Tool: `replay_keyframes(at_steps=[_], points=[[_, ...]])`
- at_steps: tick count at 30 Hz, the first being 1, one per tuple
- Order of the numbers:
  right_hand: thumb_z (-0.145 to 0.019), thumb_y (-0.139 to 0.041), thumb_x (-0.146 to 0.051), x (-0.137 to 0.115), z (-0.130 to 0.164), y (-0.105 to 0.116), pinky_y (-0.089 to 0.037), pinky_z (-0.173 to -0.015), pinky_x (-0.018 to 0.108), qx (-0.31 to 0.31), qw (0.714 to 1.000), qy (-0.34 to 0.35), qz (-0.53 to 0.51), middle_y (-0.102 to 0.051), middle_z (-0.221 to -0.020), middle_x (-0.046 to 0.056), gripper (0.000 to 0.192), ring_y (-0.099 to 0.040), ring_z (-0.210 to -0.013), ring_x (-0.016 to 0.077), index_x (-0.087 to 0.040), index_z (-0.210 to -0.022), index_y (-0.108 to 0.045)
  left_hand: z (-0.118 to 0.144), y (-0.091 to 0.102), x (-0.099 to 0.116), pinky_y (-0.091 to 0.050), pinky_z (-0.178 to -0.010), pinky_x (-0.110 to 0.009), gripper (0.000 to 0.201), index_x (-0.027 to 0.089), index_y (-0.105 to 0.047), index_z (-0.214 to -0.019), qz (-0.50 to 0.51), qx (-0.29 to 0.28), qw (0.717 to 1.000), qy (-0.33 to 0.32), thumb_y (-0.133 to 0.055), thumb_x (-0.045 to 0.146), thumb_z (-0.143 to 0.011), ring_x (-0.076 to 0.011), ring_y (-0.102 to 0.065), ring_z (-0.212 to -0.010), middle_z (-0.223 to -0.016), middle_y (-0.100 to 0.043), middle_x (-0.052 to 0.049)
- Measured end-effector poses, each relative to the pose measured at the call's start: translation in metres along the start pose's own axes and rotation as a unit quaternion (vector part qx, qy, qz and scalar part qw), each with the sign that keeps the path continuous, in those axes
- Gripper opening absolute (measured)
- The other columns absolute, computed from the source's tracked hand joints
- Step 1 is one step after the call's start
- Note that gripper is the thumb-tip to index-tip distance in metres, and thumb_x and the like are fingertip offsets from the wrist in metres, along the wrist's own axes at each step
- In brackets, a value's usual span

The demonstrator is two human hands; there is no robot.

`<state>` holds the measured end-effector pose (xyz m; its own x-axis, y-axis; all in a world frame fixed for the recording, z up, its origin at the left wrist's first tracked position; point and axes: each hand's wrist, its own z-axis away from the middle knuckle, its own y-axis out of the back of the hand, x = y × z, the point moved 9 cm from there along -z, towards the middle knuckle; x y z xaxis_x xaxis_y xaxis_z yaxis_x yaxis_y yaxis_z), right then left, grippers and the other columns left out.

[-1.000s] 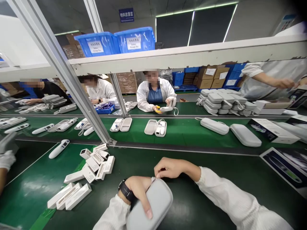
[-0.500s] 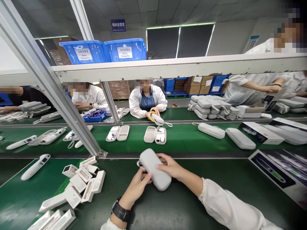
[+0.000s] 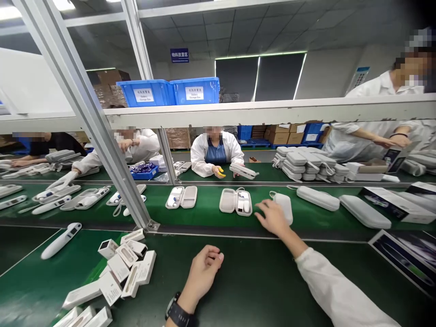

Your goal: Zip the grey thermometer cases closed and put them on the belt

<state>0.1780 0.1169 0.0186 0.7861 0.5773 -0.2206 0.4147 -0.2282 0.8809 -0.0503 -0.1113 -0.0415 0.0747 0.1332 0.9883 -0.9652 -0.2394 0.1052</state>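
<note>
Hard-shell case toward near edge of belt: likely light, stiff; grip sides. Right hand fingers apart; left hand half-curled, empty.

Two blue bins sit on a shelf.

Wears a loose, creased white sleeve on the right arm, gathered at the cuff. Carries a black watch with dark strap on the left wrist. Shows left hand and right hand bare.
</note>
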Motion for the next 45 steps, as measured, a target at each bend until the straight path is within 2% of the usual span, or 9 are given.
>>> replay_keyframes(at_steps=[5, 10, 14, 19, 26, 29, 33, 38, 45], points=[[-0.087, -0.059, -0.019, -0.043, -0.009, -0.033, -0.041, -0.082, 0.036, -0.058, 0.997, 0.056, -0.007, -0.057, -0.095, 0.010, 0.011, -0.055, -0.090, 0.0262, -0.018, -0.096, -0.065, 0.001, 0.003, -0.002, -0.050, -0.070, -0.033, 0.044, 0.016, -0.064, -0.100, -0.028, -0.007, 1.000, -0.010, -0.065, 0.057, -0.084, -0.0196, -0.064, -0.076, -0.093, -0.065, -0.009], [-0.097, -0.047, -0.026, -0.113, 0.009, 0.029, -0.045, -0.080, 0.035, 0.033, 0.969, 0.109, -0.219, -0.053, -0.098, 0.009, 0.010, -0.053, -0.089, 0.0231, -0.019, -0.093, -0.054, 0.001, 0.000, -0.006, -0.051, -0.089, -0.040, 0.069, 0.016, -0.054, -0.133, 0.024, 0.012, 0.999, -0.030, -0.078, 0.047, -0.076, -0.0327, -0.059, -0.117, -0.136, -0.055, -0.022], [-0.098, -0.048, -0.027, -0.223, 0.048, 0.073, -0.043, -0.077, 0.035, -0.101, 0.914, 0.286, -0.270, -0.056, -0.091, 0.005, 0.009, -0.050, -0.084, 0.0216, -0.022, -0.091, -0.051, 0.008, 0.007, 0.015, -0.034, -0.113, -0.044, 0.096, 0.020, -0.038, -0.146, 0.091, 0.079, 0.983, -0.140, -0.088, 0.031, -0.065, -0.0349, -0.039, -0.140, -0.152, -0.040, -0.019], [-0.101, -0.034, -0.025, -0.299, 0.073, 0.089, -0.045, -0.077, 0.034, -0.171, 0.829, 0.383, -0.371, -0.053, -0.081, 0.003, 0.022, -0.048, -0.075, 0.0182, -0.023, -0.082, -0.045, 0.018, 0.023, 0.036, -0.040, -0.108, -0.045, 0.048, 0.021, -0.062, -0.108, 0.093, 0.155, 0.967, -0.179, -0.084, 0.037, -0.068, -0.0369, -0.054, -0.123, -0.120, -0.065, -0.014], [-0.093, -0.054, -0.046, -0.211, 0.029, 0.074, -0.041, -0.100, 0.048, 0.083, 0.872, 0.132, -0.465, -0.058, -0.117, 0.014, 0.027, -0.052, -0.115, 0.0300, -0.021, -0.103, -0.057, 0.021, 0.042, 0.020, -0.048, -0.102, -0.044, 0.080, 0.022, -0.050, -0.132, 0.331, 0.176, 0.923, -0.085, -0.087, 0.044, -0.064, -0.0343, -0.057, -0.124, -0.128, -0.065, -0.012], [-0.092, -0.050, -0.061, -0.179, 0.011, 0.023, -0.040, -0.104, 0.054, -0.110, 0.858, 0.007, -0.501, -0.058, -0.130, 0.017, 0.055, -0.051, -0.125, 0.0345, -0.020, -0.127, -0.057, 0.016, 0.049, 0.012, -0.052, -0.096, -0.044, 0.081, 0.020, -0.054, -0.131, 0.394, 0.158, 0.905, -0.038, -0.087, 0.048, -0.062, -0.0342, -0.063, -0.116, -0.118, -0.070, -0.011], [-0.099, -0.018, -0.068, -0.209, 0.039, -0.007, -0.042, -0.106, 0.051, -0.386, 0.724, 0.075, -0.567, -0.053, -0.145, 0.013, 0.071, -0.051, -0.132, 0.0298, -0.023, -0.147, -0.046, 0.011, 0.059, 0.008, -0.053, -0.095, -0.041, 0.075, 0.023, -0.055, -0.131, 0.394, 0.181, 0.900, -0.041, -0.082, 0.054, -0.069, -0.0310, -0.065, -0.114, -0.120, -0.071, -0.010], [-0.100, -0.042, -0.057, -0.256, 0.090, 0.016, -0.017, -0.117, 0.061, -0.278, 0.868, 0.226, -0.345, -0.016, -0.166, 0.009, 0.066, -0.014, -0.150, 0.0371, -0.031, -0.158, -0.025, 0.018, 0.053, 0.013, -0.051, -0.098, -0.040, 0.082, 0.022, -0.050, -0.134, 0.378, 0.205, 0.901, -0.064, -0.086, 0.051, -0.066, -0.0294, -0.066, -0.112, -0.119, -0.070, -0.011], [-0.100, -0.043, -0.030, -0.242, 0.078, 0.026, -0.048, -0.090, 0.044, -0.134, 0.918, 0.143, -0.343, -0.060, -0.124, 0.015, 0.034, -0.058, -0.103, 0.0269, -0.021, -0.130, -0.056, 0.019, 0.032, 0.019, -0.054, -0.091, -0.035, 0.067, 0.017, -0.052, -0.134, 0.367, 0.090, 0.925, 0.024, -0.081, 0.036, -0.076, -0.0270, -0.069, -0.105, -0.118, -0.071, -0.013]])
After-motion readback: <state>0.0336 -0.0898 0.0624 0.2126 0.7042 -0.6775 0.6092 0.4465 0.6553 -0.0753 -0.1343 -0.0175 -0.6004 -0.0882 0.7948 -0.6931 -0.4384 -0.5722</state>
